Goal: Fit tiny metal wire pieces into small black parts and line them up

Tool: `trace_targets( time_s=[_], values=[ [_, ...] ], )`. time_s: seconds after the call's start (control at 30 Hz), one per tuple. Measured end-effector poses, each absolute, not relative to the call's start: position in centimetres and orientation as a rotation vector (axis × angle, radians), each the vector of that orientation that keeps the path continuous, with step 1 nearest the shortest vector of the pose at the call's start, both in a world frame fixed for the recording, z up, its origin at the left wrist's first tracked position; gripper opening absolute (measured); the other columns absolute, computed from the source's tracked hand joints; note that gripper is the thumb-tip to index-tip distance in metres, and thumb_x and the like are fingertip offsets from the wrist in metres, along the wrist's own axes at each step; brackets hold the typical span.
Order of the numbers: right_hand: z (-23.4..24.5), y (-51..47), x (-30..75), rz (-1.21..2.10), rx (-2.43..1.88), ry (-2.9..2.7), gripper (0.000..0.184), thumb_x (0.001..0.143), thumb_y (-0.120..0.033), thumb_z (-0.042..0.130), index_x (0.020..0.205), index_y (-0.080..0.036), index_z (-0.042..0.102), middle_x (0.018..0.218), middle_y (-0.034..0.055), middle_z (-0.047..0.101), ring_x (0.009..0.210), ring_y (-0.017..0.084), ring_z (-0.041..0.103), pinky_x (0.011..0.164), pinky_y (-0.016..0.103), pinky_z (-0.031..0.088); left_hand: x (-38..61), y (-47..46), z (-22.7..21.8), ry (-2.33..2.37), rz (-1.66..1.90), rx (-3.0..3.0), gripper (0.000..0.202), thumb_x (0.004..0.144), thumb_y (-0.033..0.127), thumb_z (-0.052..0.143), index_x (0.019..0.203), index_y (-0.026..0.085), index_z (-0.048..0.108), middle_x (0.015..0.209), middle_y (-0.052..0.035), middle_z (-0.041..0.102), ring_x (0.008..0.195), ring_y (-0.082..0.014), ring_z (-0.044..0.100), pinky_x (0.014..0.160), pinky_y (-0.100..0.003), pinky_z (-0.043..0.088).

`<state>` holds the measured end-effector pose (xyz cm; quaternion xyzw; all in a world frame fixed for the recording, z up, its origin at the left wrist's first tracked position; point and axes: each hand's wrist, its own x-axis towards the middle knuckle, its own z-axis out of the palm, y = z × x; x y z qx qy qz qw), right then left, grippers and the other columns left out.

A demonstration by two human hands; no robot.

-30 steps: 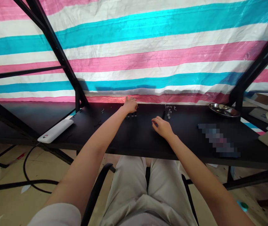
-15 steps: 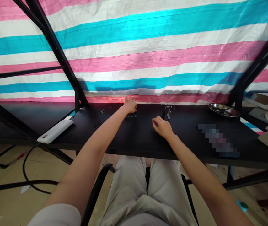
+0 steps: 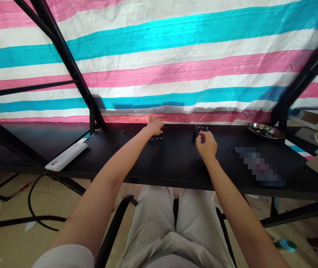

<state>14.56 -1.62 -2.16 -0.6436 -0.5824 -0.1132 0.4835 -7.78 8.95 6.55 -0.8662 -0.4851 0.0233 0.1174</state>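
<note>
The left hand (image 3: 155, 125) rests at the far edge of the black bench (image 3: 153, 160), fingers curled loosely over a row of small dark parts (image 3: 156, 138); whether it grips one I cannot tell. The right hand (image 3: 207, 145) is cupped at a cluster of small clear parts (image 3: 200, 128), fingertips pinched among them; a hold cannot be made out. A steel dish (image 3: 264, 130) sits far right, a white case (image 3: 66, 156) left.

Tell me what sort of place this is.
Probably a makeshift workshop or assembly bench. A striped plastic tarp hangs as the back wall, a black table in a bare metal frame carries tiny parts and a steel dish, and cables lie on the floor.
</note>
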Motion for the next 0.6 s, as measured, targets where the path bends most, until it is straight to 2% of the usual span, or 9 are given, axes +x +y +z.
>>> trace_targets(
  time_s=[0.1, 0.2, 0.33, 0.6],
  values=[
    [-2.3, -1.2, 15.6, -0.192, -1.806, -1.339, 0.029, 0.082, -0.026, 0.037, 0.103, -0.017, 0.055, 0.099, 0.0096, 0.057, 0.086, 0.019, 0.054, 0.069, 0.029, 0.04, -6.6, 7.9, 6.3, -1.279, -0.136, -2.557, 0.034, 0.08, 0.028, 0.056, 0.113, 0.019, 0.06, 0.118, -0.0125, 0.053, 0.117, -0.0299, 0.038, 0.101, -0.053, 0.019],
    [-2.9, -0.6, 16.2, -0.091, -2.024, -1.393, 0.031, 0.078, -0.026, 0.043, 0.103, -0.014, 0.057, 0.102, 0.0131, 0.056, 0.092, 0.023, 0.053, 0.074, 0.034, 0.04, -4.6, 6.3, 5.3, -1.133, -0.32, -2.624, 0.037, 0.084, 0.027, 0.051, 0.12, 0.022, 0.055, 0.119, -0.0113, 0.053, 0.117, -0.0289, 0.039, 0.1, -0.051, 0.018],
    [-3.7, -0.3, 16.3, -0.032, -2.211, -1.469, 0.032, 0.076, -0.026, 0.049, 0.103, -0.011, 0.059, 0.104, 0.0176, 0.057, 0.097, 0.028, 0.053, 0.079, 0.04, 0.04, -1.6, 4.2, 2.6, -1.008, -0.35, -2.715, 0.044, 0.087, 0.027, 0.046, 0.131, 0.025, 0.046, 0.12, -0.0101, 0.052, 0.116, -0.0266, 0.04, 0.099, -0.048, 0.021],
    [-4.2, 0.5, 16.5, -0.038, -2.239, -1.489, 0.034, 0.08, -0.032, 0.049, 0.105, -0.011, 0.059, 0.107, 0.017, 0.057, 0.103, 0.03, 0.052, 0.081, 0.042, 0.04, 2.5, 3.8, -2.1, -1.187, -0.386, -2.678, 0.054, 0.09, 0.029, 0.04, 0.142, 0.026, 0.025, 0.123, -0.0106, 0.05, 0.108, -0.0252, 0.044, 0.095, -0.05, 0.028]
  ],
)
